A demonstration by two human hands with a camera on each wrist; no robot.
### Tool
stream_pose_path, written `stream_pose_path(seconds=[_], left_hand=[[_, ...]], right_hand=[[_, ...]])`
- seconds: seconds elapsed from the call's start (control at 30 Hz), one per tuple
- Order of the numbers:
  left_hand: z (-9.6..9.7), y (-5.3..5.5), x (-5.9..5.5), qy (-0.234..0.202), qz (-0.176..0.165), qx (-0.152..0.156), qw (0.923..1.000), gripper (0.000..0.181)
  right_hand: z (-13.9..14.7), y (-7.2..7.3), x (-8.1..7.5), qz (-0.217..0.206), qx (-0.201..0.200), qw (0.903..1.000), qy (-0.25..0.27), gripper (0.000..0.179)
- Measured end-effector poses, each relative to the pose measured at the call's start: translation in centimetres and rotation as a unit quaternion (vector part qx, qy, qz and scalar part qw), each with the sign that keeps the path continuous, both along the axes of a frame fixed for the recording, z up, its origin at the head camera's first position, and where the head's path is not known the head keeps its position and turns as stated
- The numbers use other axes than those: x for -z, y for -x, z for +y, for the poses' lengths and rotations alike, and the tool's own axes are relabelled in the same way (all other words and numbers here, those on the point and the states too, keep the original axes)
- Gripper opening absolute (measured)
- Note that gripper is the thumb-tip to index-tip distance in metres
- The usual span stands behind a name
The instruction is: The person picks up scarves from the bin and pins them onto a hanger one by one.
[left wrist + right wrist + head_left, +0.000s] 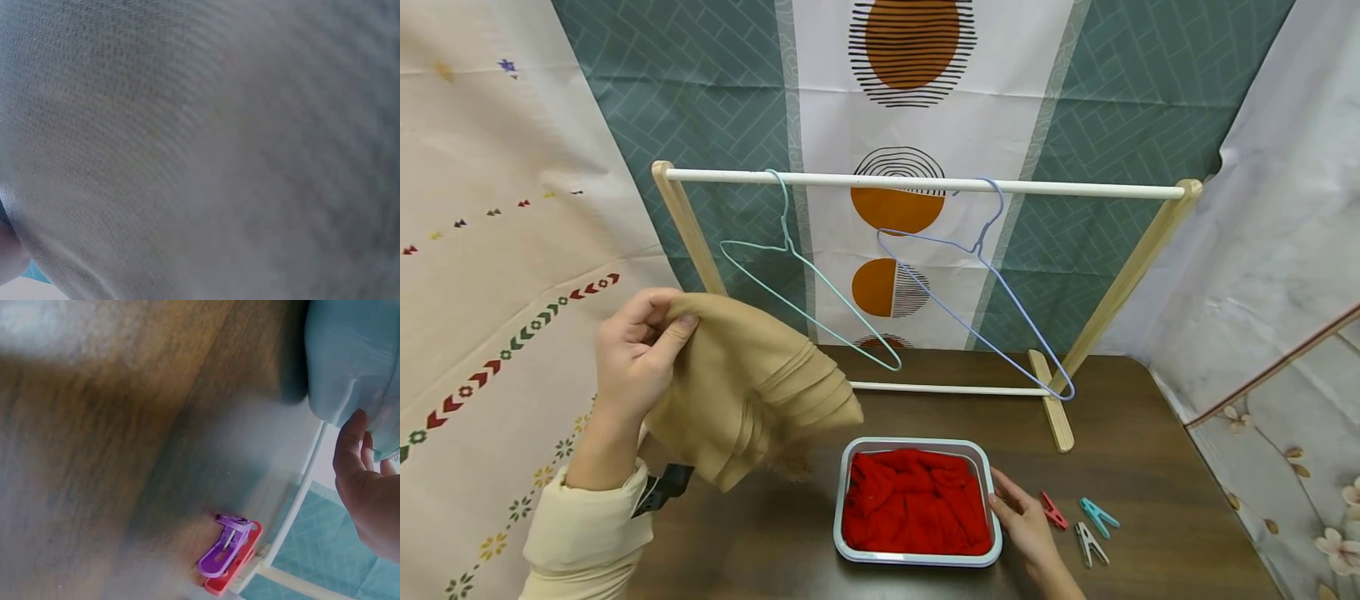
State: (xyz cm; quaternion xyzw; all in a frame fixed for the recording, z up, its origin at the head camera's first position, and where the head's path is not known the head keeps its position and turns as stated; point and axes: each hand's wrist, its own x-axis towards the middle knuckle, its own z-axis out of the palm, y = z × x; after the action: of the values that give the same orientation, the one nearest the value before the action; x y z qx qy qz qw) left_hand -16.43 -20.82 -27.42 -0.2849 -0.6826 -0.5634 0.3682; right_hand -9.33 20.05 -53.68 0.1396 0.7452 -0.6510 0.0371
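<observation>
My left hand (638, 346) pinches a folded tan cloth (737, 367) by its upper edge, between thumb and fingers. The cloth hangs in layers above the table, with a fringe at its lower side. In the left wrist view the cloth (125, 150) fills nearly everything. A pale blue-grey plastic tray (917, 560) holds bunched red fabric (917, 504). My right hand (1026, 525) touches the tray's right side with its fingertips. In the right wrist view its thumb and fingers rest against the tray's outer wall (350, 356).
A rack with a white bar (865, 180) carries a mint hanger (786, 247) and a periwinkle hanger (977, 247). Red (1053, 510), turquoise (1099, 517) and whitish clothespins (1091, 546) lie right of the tray. The right wrist view shows a purple clothespin (225, 550). Curtains surround the table.
</observation>
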Motion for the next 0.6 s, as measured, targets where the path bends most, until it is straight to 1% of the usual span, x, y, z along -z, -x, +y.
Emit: stream_pose_path(seconds=[0.07, 0.13, 0.2, 0.23, 0.3, 0.33, 0.43, 0.47, 0.5, 0.53, 0.6], left_hand=[[-0.2, 0.0, 0.0, -0.009, 0.001, 0.01, 0.9999, 0.008], [-0.3, 0.1, 0.1, -0.013, 0.0, 0.011, 0.9999, 0.008], [-0.4, 0.2, 0.3, -0.011, -0.001, 0.002, 0.9999, 0.008], [-0.4, 0.2, 0.4, -0.008, -0.002, -0.005, 1.0, 0.008], [-0.5, 0.3, 0.6, 0.001, -0.005, -0.018, 0.9998, 0.009], [-0.6, 0.3, 0.7, 0.004, -0.006, -0.023, 0.9997, 0.009], [-0.8, 0.3, 1.0, 0.01, -0.012, -0.033, 0.9993, 0.009], [-0.9, 0.3, 1.1, 0.012, -0.013, -0.036, 0.9992, 0.009], [-1.0, 0.4, 1.1, 0.012, -0.013, -0.037, 0.9992, 0.009], [-1.0, 0.4, 1.2, 0.012, -0.014, -0.038, 0.9991, 0.009], [-1.1, 0.4, 1.2, 0.011, -0.016, -0.037, 0.9991, 0.009]], right_hand=[[0.0, 0.0, -0.2, 0.006, 0.003, 1.0, 0.003, 0.045], [0.0, 0.1, -0.3, 0.023, 0.008, 0.9997, 0.003, 0.045], [0.2, 0.2, -0.5, 0.049, 0.014, 0.9987, 0.0, 0.045], [0.3, 0.3, -0.6, 0.083, 0.014, 0.9965, 0.003, 0.042], [0.4, 0.6, -1.3, 0.12, 0.018, 0.9923, -0.024, 0.041], [0.4, 0.8, -1.7, 0.143, 0.02, 0.9886, -0.044, 0.039], [0.1, 1.5, -3.8, 0.18, 0.013, 0.9787, -0.097, 0.036], [-0.1, 1.8, -4.7, 0.169, 0.013, 0.9782, -0.121, 0.038], [-0.3, 2.1, -5.4, 0.174, 0.004, 0.9763, -0.128, 0.037], [-0.5, 2.3, -6.1, 0.18, -0.003, 0.9749, -0.131, 0.037], [-0.9, 2.9, -7.4, 0.18, -0.02, 0.975, -0.129, 0.037]])
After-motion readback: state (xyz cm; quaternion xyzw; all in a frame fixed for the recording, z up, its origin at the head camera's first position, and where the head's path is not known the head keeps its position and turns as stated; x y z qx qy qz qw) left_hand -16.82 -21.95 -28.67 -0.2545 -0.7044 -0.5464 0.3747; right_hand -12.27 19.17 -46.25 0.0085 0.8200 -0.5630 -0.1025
